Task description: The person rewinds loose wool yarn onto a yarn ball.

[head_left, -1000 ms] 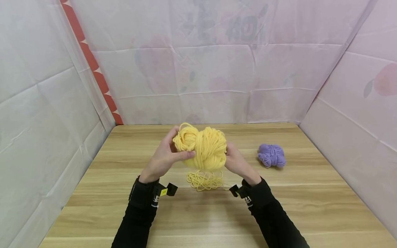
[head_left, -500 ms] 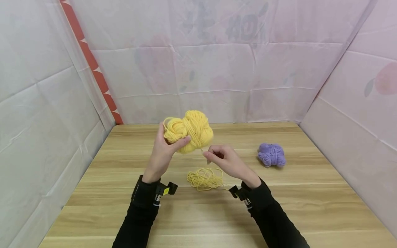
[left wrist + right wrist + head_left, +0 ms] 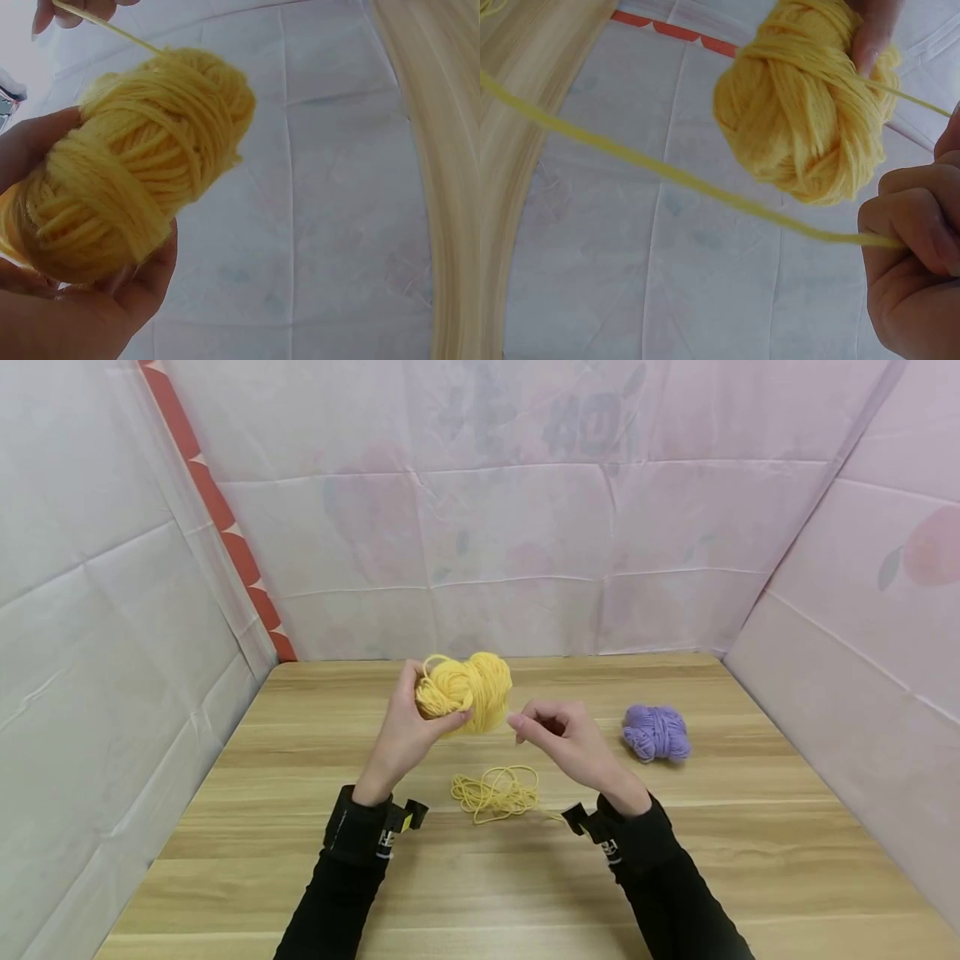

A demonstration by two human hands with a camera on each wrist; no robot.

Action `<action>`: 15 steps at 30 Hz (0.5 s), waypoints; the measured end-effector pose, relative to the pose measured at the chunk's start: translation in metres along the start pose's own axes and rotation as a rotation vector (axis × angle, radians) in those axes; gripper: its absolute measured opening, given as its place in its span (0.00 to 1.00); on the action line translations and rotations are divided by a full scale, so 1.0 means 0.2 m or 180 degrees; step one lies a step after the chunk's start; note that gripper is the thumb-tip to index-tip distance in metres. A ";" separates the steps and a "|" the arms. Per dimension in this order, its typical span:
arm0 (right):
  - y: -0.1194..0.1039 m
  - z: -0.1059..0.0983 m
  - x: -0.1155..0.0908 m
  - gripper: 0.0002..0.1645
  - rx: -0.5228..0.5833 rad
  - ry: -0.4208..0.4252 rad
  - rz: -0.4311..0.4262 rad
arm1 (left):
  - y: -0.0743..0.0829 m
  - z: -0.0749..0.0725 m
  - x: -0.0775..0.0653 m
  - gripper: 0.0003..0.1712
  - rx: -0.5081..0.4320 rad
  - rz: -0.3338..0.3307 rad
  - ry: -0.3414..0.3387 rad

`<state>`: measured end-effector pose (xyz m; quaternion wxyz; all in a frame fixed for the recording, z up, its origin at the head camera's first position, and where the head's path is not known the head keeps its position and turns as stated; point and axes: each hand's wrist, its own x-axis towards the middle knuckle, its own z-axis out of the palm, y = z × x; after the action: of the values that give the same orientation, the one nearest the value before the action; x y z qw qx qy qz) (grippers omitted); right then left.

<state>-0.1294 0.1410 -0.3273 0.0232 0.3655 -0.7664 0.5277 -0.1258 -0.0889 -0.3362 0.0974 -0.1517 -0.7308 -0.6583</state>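
Observation:
Above the table my left hand grips a skein of yellow yarn, its thumb across the near side. The skein's wound end faces outward in the left wrist view. My right hand is just right of the skein, its fingers curled around a yellow yarn strand. That strand runs taut from the skein to the right fingers. From the same hand a second length of the strand trails away in the right wrist view. A loose tangle of yellow yarn lies on the table below both hands.
A purple yarn skein lies on the wooden table to the right of my right hand. White printed sheets hang behind the table and along both sides. A red scalloped strip runs down the left corner.
My right hand has left the skein's side, taken hold of the strand and drawn rightward. The skein, still in my left hand, went up and left, then came back lower and slightly right.

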 end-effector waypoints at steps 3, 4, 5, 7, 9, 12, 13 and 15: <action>0.00 -0.01 0.00 0.11 0.0060 0.0042 0.0002 | -0.01 0.01 0.00 0.31 0.0064 0.0071 -0.0104; -0.01 -0.01 0.00 0.10 0.0081 0.0049 0.0035 | -0.01 0.01 0.00 0.31 0.0108 0.0088 -0.0139; -0.01 -0.01 0.00 0.09 0.0106 0.0056 0.0068 | -0.01 0.01 0.00 0.31 0.0138 0.0098 -0.0181; -0.01 -0.02 -0.01 0.06 0.0185 0.0063 0.0140 | -0.01 0.01 0.00 0.31 0.0236 0.0131 -0.0273; -0.02 -0.03 -0.02 0.04 0.0242 0.0083 0.0178 | -0.01 0.01 0.00 0.31 0.0298 0.0121 -0.0383; -0.02 -0.04 -0.02 0.02 0.0282 0.0138 0.0140 | -0.02 0.02 0.00 0.31 0.0367 0.0112 -0.0591; -0.02 -0.04 -0.02 0.02 0.0272 0.0158 0.0123 | -0.01 0.02 0.00 0.31 0.0364 0.0083 -0.0663; -0.02 -0.05 -0.02 0.02 0.0254 0.0196 0.0112 | -0.02 0.02 0.00 0.31 0.0389 0.0073 -0.0806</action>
<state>-0.1271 0.1507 -0.3221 0.0230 0.3361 -0.7500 0.5692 -0.1259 -0.0858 -0.3399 0.0209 -0.2357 -0.7742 -0.5871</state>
